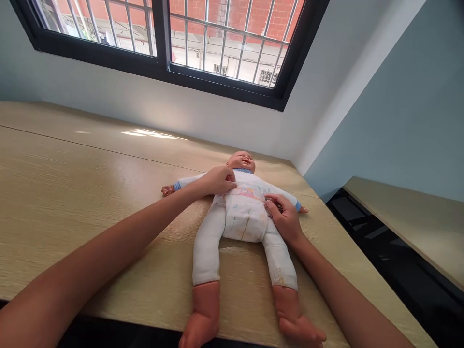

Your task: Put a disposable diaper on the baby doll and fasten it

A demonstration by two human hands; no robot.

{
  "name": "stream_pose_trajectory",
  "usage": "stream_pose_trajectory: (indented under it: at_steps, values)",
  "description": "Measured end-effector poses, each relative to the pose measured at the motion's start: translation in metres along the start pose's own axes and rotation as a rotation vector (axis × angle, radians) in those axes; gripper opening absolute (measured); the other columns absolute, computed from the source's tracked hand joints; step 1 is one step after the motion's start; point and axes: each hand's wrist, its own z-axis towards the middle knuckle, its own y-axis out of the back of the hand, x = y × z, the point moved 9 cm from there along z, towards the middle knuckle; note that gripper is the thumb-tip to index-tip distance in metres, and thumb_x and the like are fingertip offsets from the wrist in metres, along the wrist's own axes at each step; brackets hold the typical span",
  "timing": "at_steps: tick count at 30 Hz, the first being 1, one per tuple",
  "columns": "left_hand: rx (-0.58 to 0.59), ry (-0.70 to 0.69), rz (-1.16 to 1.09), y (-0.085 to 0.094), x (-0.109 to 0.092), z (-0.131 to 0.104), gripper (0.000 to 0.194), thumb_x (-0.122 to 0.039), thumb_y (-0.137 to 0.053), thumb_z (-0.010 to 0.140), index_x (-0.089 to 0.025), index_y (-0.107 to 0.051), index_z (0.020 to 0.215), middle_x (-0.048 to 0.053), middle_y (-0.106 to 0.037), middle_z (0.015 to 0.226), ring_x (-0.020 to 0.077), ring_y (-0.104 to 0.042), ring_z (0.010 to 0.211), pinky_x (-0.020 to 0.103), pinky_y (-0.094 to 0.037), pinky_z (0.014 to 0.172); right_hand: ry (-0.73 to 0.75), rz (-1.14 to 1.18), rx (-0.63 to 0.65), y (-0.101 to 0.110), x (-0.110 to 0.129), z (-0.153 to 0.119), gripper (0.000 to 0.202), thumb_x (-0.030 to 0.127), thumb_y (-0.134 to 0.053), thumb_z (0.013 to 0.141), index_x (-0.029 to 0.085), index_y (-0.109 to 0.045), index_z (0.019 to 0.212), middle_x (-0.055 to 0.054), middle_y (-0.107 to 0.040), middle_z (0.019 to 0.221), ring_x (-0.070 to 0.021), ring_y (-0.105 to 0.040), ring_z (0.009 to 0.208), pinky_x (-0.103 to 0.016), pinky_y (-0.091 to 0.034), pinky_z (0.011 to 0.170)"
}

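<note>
A baby doll point(206, 241) in white cloth with blue cuffs lies on its back, head toward the window. Around its hips is a white diaper point(246, 220) with a pink printed band across the waist. My left hand point(218, 181) is closed at the diaper's upper left edge, its fingers curled and the thumb at the waistband. On the other side, my right hand point(287, 220) pinches the diaper's right side edge between thumb and fingers. The fingertips of both hands are partly hidden.
The doll rests on a pale wooden table point(90, 193) that meets the wall below a barred window point(221, 38). To the right, beyond a dark gap, stands another wooden surface point(409, 208). The doll's feet reach the near table edge.
</note>
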Motion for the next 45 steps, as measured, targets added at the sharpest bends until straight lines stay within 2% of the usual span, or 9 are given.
stream_pose_trajectory:
  at_steps: [3, 8, 11, 14, 24, 28, 33, 39, 45]
  values:
    - [0.000, -0.030, 0.003, -0.002, -0.003, 0.001, 0.016, -0.031, -0.057, 0.075, -0.020, -0.056, 0.065, 0.000, -0.061, 0.063, 0.0161, -0.052, 0.062, 0.029, -0.032, 0.056, 0.016, 0.028, -0.046, -0.001, 0.000, 0.009, 0.032, 0.040, -0.056, 0.090, 0.017, -0.067, 0.109, -0.009, -0.064, 0.107, -0.0215, -0.060, 0.096, -0.031, -0.050, 0.077]
    - [-0.040, -0.070, 0.000, -0.002, -0.003, 0.004, 0.009, -0.026, -0.058, 0.075, -0.020, -0.053, 0.071, 0.000, -0.059, 0.070, 0.0158, -0.051, 0.064, 0.028, -0.032, 0.055, 0.029, 0.030, 0.047, -0.018, 0.004, 0.035, 0.043, 0.041, -0.061, 0.084, 0.018, -0.063, 0.120, -0.009, -0.062, 0.118, -0.0220, -0.056, 0.101, -0.028, -0.048, 0.072]
    - [-0.054, -0.077, 0.004, -0.004, -0.001, 0.005, 0.011, -0.028, -0.057, 0.079, -0.021, -0.052, 0.072, 0.000, -0.058, 0.068, 0.0169, -0.051, 0.064, 0.028, -0.032, 0.057, -0.015, 0.010, 0.117, -0.027, -0.001, 0.049, 0.035, 0.043, -0.064, 0.081, 0.015, -0.068, 0.102, -0.005, -0.065, 0.089, -0.0170, -0.053, 0.075, -0.027, -0.043, 0.062]
    - [-0.076, -0.077, 0.020, -0.004, 0.003, 0.005, 0.011, -0.028, -0.055, 0.082, -0.022, -0.050, 0.074, 0.000, -0.058, 0.068, 0.0180, -0.050, 0.064, 0.029, -0.031, 0.060, -0.009, -0.016, 0.137, -0.030, 0.000, 0.058, 0.028, 0.043, -0.063, 0.081, 0.015, -0.063, 0.078, 0.001, -0.053, 0.065, -0.0130, -0.043, 0.060, -0.025, -0.035, 0.055]
    - [-0.140, 0.010, -0.039, -0.013, 0.027, 0.015, 0.020, -0.037, -0.054, 0.083, -0.022, -0.049, 0.071, 0.001, -0.060, 0.068, 0.0193, -0.055, 0.068, 0.029, -0.032, 0.059, -0.079, -0.028, 0.071, -0.038, -0.015, 0.070, 0.035, 0.049, -0.059, 0.081, 0.016, -0.055, 0.069, 0.002, -0.049, 0.058, -0.0116, -0.041, 0.055, -0.023, -0.031, 0.050]
    - [-0.175, 0.027, -0.089, -0.010, 0.030, 0.012, 0.021, -0.040, -0.058, 0.079, -0.021, -0.052, 0.072, 0.000, -0.059, 0.066, 0.0181, -0.055, 0.065, 0.028, -0.034, 0.059, -0.102, -0.026, -0.024, -0.028, -0.024, 0.064, 0.032, 0.048, -0.061, 0.080, 0.016, -0.057, 0.078, 0.000, -0.055, 0.065, -0.0137, -0.048, 0.059, -0.025, -0.039, 0.054]
    - [-0.193, 0.006, -0.141, 0.004, 0.025, 0.006, 0.018, -0.039, -0.058, 0.079, -0.020, -0.056, 0.079, 0.001, -0.063, 0.076, 0.0182, -0.057, 0.071, 0.028, -0.037, 0.063, -0.101, -0.043, -0.104, 0.002, -0.030, 0.043, 0.026, 0.040, -0.064, 0.078, 0.017, -0.058, 0.085, -0.005, -0.063, 0.081, -0.0181, -0.057, 0.072, -0.030, -0.047, 0.068]
    - [0.070, 0.028, -0.291, -0.011, 0.017, 0.002, 0.044, -0.059, -0.068, 0.070, -0.019, -0.063, 0.089, -0.003, -0.051, 0.066, 0.0163, -0.050, 0.064, 0.026, -0.032, 0.055, -0.136, -0.020, -0.036, 0.008, -0.039, 0.015, 0.019, 0.035, -0.064, 0.079, 0.016, -0.060, 0.079, -0.003, -0.061, 0.070, -0.0174, -0.055, 0.064, -0.029, -0.045, 0.060]
    - [0.041, 0.076, -0.242, -0.018, 0.018, -0.001, 0.044, -0.057, -0.070, 0.067, -0.020, -0.061, 0.090, -0.002, -0.050, 0.075, 0.0174, -0.049, 0.068, 0.026, -0.031, 0.057, -0.026, 0.089, 0.031, -0.003, 0.001, 0.011, 0.029, 0.041, -0.054, 0.091, 0.016, -0.068, 0.098, -0.005, -0.061, 0.082, -0.0163, -0.054, 0.071, -0.028, -0.045, 0.064]
